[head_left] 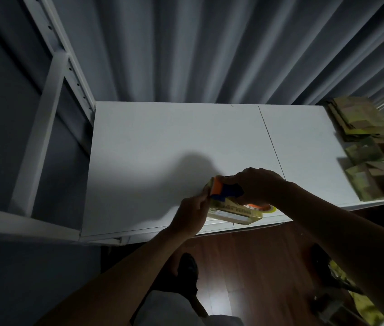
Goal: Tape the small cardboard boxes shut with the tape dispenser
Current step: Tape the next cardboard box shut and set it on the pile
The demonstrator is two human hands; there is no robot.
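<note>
Yellow-printed small cardboard box [233,214] sits at the white bench's [162,142] near edge, lower centre. Our left hand [190,214] pinches its end; right-hand [257,184] fingers grip the orange-and-blue tape dispenser [224,189] on top. We judge taping underway; next, pull along the seam.

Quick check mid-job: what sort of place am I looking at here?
Probably a small packing corner in a room, not a warehouse: a white table against a grey curtain, a heap of small cardboard boxes at its right end, and a wooden floor below.
</note>
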